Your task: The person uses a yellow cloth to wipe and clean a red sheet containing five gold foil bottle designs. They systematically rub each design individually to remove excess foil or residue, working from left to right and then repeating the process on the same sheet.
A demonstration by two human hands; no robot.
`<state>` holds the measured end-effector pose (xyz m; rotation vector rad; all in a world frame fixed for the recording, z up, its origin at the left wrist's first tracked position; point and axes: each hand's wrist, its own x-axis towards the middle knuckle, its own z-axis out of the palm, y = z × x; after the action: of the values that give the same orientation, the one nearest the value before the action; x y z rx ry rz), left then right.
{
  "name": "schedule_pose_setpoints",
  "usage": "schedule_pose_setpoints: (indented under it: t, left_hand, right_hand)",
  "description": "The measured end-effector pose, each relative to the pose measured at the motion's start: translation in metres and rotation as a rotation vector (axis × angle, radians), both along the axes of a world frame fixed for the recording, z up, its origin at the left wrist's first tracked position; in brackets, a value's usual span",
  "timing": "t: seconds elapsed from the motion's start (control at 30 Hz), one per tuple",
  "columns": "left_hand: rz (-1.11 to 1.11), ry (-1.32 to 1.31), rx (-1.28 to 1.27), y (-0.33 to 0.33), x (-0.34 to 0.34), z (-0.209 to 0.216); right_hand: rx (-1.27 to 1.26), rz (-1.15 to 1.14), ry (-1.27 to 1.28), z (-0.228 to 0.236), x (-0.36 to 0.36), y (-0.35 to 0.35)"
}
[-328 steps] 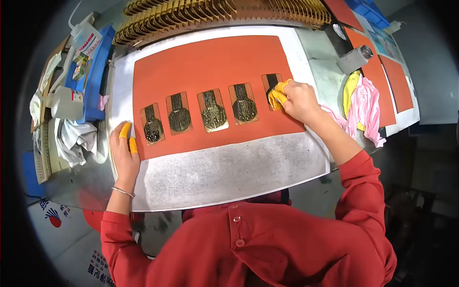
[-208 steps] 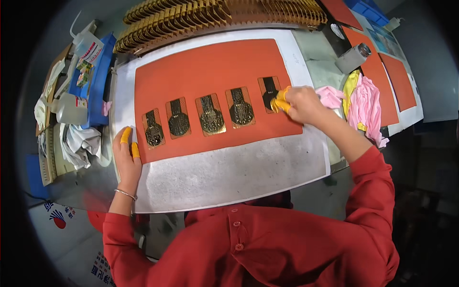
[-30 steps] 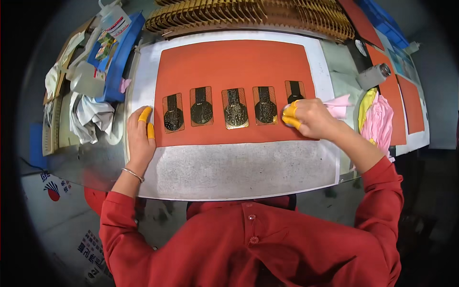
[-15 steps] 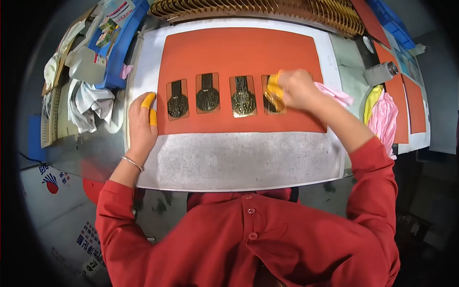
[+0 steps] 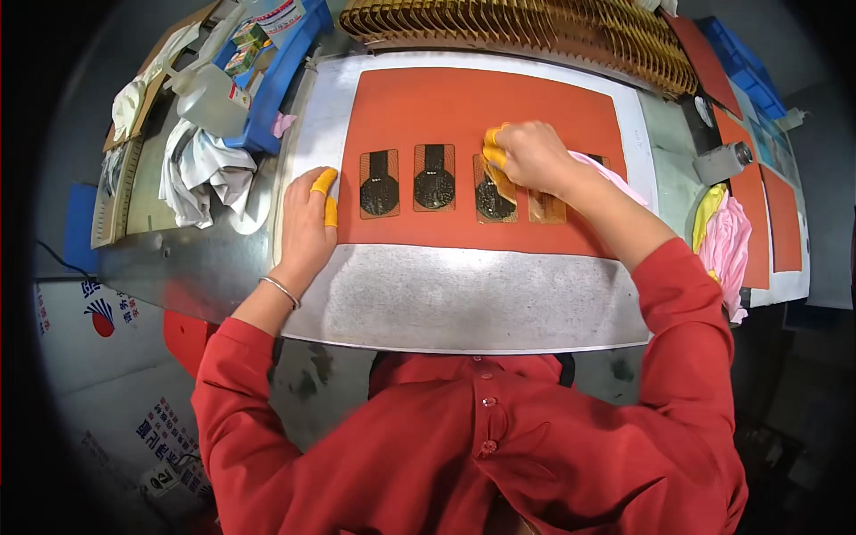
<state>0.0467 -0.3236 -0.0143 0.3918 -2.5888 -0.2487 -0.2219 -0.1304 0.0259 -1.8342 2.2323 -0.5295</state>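
Several small rectangular patterned panels, each with a black round-and-bar shape, lie in a row on an orange-red mat [image 5: 481, 98]. They include a leftmost panel [image 5: 379, 185], a second panel [image 5: 434, 178], a third panel [image 5: 496, 201] and a fourth panel [image 5: 547, 208], brownish and partly covered by my right arm. My left hand [image 5: 309, 214], yellow covers on its fingers, lies open at the mat's left edge. Over the third panel, my right hand [image 5: 530, 159] is closed, with yellow covers on its fingers; a brownish-yellow piece below the fingertips is unclear. Pink cloth [image 5: 615, 176] shows beside my right wrist.
A golden slotted rack [image 5: 526, 31] spans the back. At left are a blue tray [image 5: 267, 116], a plastic jug [image 5: 211, 102] and a white cloth [image 5: 201, 174]. At right stand a capped bottle [image 5: 722, 163] and a pink cloth bundle [image 5: 727, 241].
My right hand has moved left from the fourth panel to the third. My left hand remains by the mat's left edge. The whole view has shifted, so the table appears farther right.
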Motion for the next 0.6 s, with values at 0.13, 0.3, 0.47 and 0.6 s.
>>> schedule_pose_setpoints:
  t: [0.13,0.3,0.47,0.6]
  left_hand:
    - [0.005,-0.014,-0.010,0.000,0.006,-0.003]
    - [-0.025,-0.054,0.011,-0.001,-0.001,0.001]
    - [-0.002,-0.070,0.009,-0.005,0.008,-0.008]
    - [-0.028,-0.065,0.041,-0.006,0.001,-0.007]
  right_hand:
    - [-0.086,0.269,0.061,-0.020,0.039,0.030]
    - [0.008,0.014,0.076,-0.019,0.002,-0.015]
    - [0.026,0.211,0.052,-0.018,0.053,-0.028]
    - [0.007,-0.006,0.076,-0.011,0.033,-0.060]
